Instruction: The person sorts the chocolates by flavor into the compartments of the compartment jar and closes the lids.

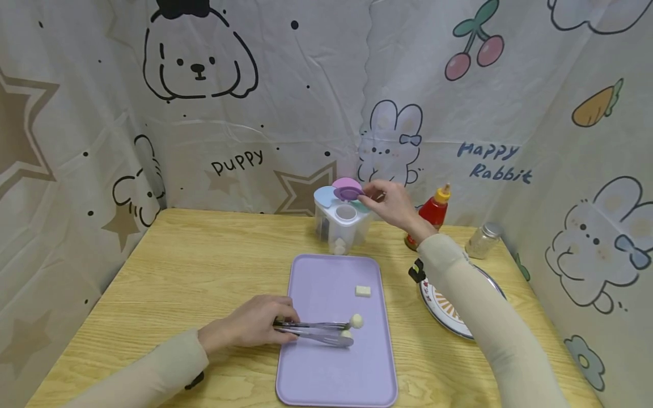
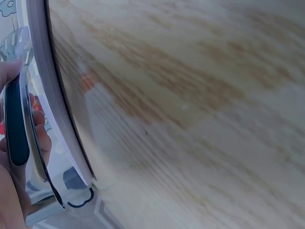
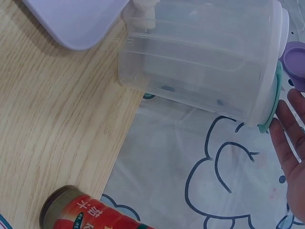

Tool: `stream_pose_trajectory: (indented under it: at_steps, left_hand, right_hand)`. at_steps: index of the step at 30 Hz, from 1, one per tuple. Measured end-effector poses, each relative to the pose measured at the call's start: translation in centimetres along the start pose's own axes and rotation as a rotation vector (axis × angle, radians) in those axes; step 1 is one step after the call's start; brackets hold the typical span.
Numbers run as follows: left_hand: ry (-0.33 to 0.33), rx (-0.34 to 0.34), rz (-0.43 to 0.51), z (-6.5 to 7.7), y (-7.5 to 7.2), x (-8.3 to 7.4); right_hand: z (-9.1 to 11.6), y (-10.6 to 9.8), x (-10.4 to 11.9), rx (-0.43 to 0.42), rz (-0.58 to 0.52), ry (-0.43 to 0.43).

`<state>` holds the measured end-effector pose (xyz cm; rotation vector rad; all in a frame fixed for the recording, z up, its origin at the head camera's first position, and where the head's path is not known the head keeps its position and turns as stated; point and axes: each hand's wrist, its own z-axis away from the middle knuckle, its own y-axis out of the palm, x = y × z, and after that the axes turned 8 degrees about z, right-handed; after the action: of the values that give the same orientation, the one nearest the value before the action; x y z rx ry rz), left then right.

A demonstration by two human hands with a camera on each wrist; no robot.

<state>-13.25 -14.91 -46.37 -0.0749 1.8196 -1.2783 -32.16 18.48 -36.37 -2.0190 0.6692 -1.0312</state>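
In the head view my left hand (image 1: 262, 320) grips metal food tongs (image 1: 321, 333) with dark handles, low over the lilac tray (image 1: 331, 385). A small pale ball (image 1: 356, 321) is at the tips, and another (image 1: 346, 334) shows between the two blades; I cannot tell whether they are clamped. Farther back on the tray lies a pale rectangular piece (image 1: 363, 291). My right hand (image 1: 391, 205) pinches the edge of the raised purple lid (image 1: 348, 189) on a clear sectioned container (image 1: 340, 229). Beneath that lid is a round opening (image 1: 346, 212).
Blue (image 1: 324, 196) and green (image 3: 272, 98) lids cover other sections of the container. A red sauce bottle (image 1: 433, 211) and a glass shaker (image 1: 483, 240) stand at the back right. A patterned plate (image 1: 442, 310) is partly hidden under my right forearm. A printed curtain (image 1: 306, 113) surrounds the table.
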Motion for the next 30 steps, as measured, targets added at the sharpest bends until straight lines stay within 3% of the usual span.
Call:
stream_pose_trajectory:
  at_steps: [7, 14, 20, 30]
  left_hand:
    - [0.000, -0.065, 0.009, 0.2, -0.8, 0.2]
    - [0.011, -0.137, 0.008, 0.0, -2.6, 0.4]
    - [0.015, -0.192, -0.014, -0.9, -5.2, 0.2]
    - [0.032, -0.323, -0.111, -4.1, -10.0, 1.0]
  right_hand:
    - [-0.1, -0.1, 0.0, -0.005, 0.001, -0.003]
    - [-0.1, 0.0, -0.1, -0.003, 0.004, 0.003]
    - [-0.1, -0.1, 0.0, -0.003, -0.003, 0.000]
    - [-0.1, 0.1, 0.0, 0.000, -0.010, 0.003]
